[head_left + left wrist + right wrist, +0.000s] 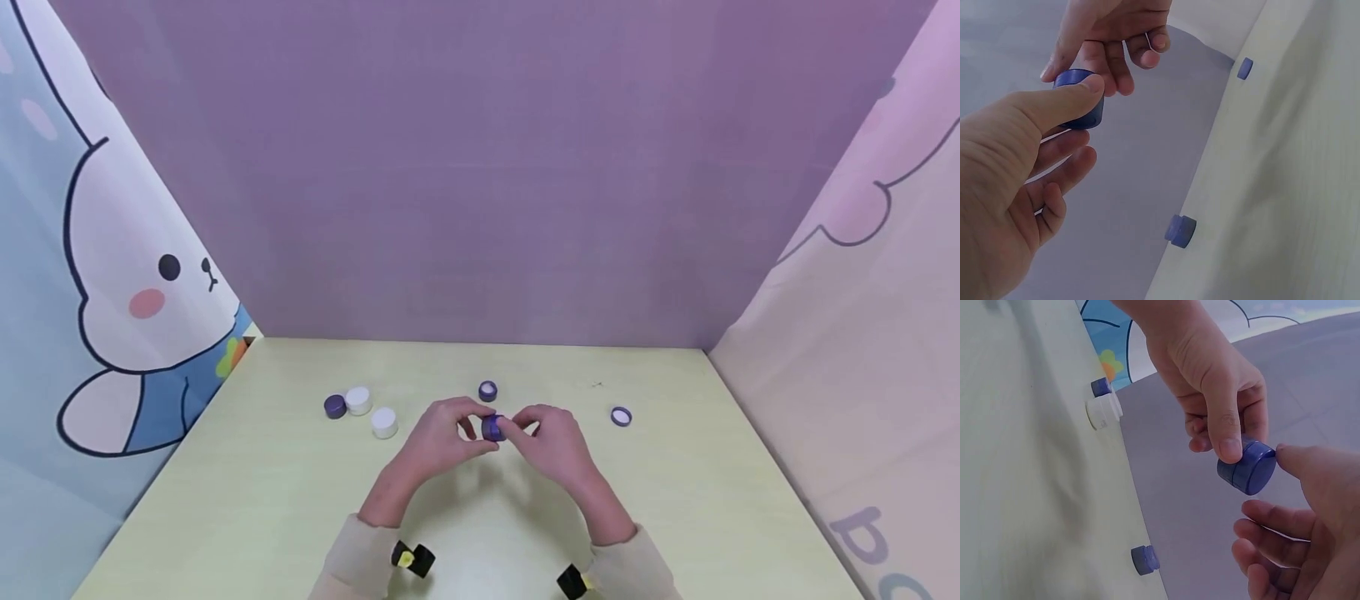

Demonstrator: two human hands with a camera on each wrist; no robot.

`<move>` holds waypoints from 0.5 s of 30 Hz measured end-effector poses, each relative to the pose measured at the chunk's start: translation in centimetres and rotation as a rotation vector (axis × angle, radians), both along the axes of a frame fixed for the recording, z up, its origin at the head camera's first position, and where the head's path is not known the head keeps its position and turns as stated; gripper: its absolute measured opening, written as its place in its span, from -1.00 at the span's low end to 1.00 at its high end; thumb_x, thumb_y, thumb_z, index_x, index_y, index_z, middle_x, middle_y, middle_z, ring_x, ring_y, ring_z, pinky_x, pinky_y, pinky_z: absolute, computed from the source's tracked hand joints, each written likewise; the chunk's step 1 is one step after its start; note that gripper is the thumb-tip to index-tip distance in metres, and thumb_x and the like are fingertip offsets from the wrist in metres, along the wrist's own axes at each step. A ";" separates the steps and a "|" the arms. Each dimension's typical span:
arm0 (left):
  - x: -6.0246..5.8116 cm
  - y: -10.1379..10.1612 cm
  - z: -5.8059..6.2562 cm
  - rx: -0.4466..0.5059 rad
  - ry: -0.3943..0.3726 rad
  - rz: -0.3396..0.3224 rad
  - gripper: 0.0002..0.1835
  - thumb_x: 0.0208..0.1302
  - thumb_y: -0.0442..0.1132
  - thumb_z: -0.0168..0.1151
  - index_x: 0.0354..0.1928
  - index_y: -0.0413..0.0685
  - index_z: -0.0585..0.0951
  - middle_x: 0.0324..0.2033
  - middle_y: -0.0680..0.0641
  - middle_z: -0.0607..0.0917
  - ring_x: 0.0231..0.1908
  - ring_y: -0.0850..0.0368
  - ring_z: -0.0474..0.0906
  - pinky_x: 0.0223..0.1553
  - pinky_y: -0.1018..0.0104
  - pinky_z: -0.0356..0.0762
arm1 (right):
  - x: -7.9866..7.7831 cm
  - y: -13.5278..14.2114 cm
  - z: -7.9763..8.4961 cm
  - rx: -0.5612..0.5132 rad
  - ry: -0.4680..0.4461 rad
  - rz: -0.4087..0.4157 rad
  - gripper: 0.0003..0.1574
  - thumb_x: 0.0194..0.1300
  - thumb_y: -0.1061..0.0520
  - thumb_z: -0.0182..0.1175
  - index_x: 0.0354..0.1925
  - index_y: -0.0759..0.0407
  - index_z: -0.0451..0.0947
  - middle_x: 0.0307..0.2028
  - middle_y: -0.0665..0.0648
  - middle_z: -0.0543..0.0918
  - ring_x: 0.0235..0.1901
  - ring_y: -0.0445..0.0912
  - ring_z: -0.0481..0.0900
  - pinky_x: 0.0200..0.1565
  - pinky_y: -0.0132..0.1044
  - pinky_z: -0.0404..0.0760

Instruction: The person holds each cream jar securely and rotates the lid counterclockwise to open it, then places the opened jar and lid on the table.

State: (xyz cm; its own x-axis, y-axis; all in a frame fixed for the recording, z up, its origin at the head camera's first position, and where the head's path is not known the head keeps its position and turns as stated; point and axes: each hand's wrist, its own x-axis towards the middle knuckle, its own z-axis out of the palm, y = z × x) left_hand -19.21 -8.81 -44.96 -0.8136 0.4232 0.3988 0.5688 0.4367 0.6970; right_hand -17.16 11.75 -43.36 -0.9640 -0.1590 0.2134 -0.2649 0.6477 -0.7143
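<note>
L hand (442, 439) pinches small purple-blue round plastic-looking lidded jar (491, 428) above pale-yellow tabletop (247, 500), btwn both hands. R hand (555, 442): thumb touches lid's edge, fingers relaxed. Purple-blue round open-topped jar (487, 392) stands just behind; 2 white round jars (385, 423) to L.

Bounded by a purple wall (480, 175) at the far edge of the worktop (720, 500), rabbit-printed sheeting (123, 283) at left, pink-and-cream sheeting (855, 350) at right.

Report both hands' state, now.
Left hand: closed, holding a small blue-purple jar.
Right hand: open, its thumb tip at the jar's edge, fingers not closed round it.
</note>
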 end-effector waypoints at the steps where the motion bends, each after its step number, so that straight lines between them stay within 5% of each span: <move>1: 0.0 0.0 0.0 0.000 0.001 -0.005 -0.57 -0.04 -0.14 0.58 -0.06 0.03 0.72 -0.23 0.21 0.69 -0.45 0.31 0.58 -0.44 0.40 0.55 | 0.0 0.0 0.0 0.009 -0.011 -0.001 -0.62 0.24 -0.28 0.27 -0.40 -0.04 0.70 -0.48 -0.15 0.62 -0.57 -0.18 0.48 -0.55 -0.29 0.47; 15: 0.1 0.2 -0.4 -0.017 0.000 -0.015 -0.57 -0.03 -0.15 0.57 -0.05 0.01 0.71 -0.23 0.17 0.69 -0.46 0.33 0.57 -0.46 0.42 0.55 | 0.2 0.4 0.2 -0.082 -0.058 0.064 -0.68 0.08 -0.09 0.47 -0.26 0.05 0.70 -0.25 0.02 0.67 -0.54 -0.16 0.52 -0.52 -0.28 0.52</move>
State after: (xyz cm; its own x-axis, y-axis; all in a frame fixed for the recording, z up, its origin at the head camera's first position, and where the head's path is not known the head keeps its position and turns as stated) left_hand -19.14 -8.57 -45.32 -0.8071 0.4418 0.3917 0.5755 0.4399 0.6894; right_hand -17.00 12.13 -43.18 -0.9635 -0.2048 0.1723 -0.2605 0.5696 -0.7795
